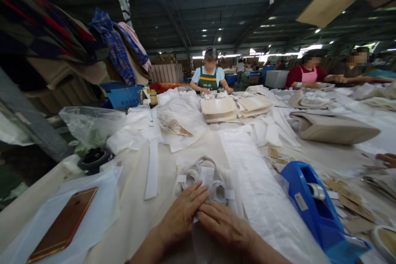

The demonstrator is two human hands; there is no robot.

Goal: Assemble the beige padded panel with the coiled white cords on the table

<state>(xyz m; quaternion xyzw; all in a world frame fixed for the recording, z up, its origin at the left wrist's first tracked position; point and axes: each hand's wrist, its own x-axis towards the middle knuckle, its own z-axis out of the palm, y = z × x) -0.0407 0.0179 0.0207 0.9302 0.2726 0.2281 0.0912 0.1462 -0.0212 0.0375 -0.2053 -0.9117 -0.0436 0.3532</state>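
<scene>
My left hand point(185, 208) and my right hand point(223, 223) meet at the front middle of the table, fingertips touching. Both lie palm down with fingers stretched out, pressing on the near edge of a small packet. Just beyond the fingertips are two pale coiled rolls, one on the left point(190, 177) and one on the right point(218, 191). A cord loop point(204, 159) arches behind them, and a white label point(206, 175) lies between. Small white tags stick out at both sides. Whatever is under my palms is hidden.
A blue tape dispenser point(312, 210) stands at right, beside a long white plastic sheet point(253, 177). A phone point(63, 225) lies on white sheets at left, near a black tape roll point(95, 160). Folded beige pieces point(218, 109) are stacked farther back. A co-worker point(210, 72) works opposite.
</scene>
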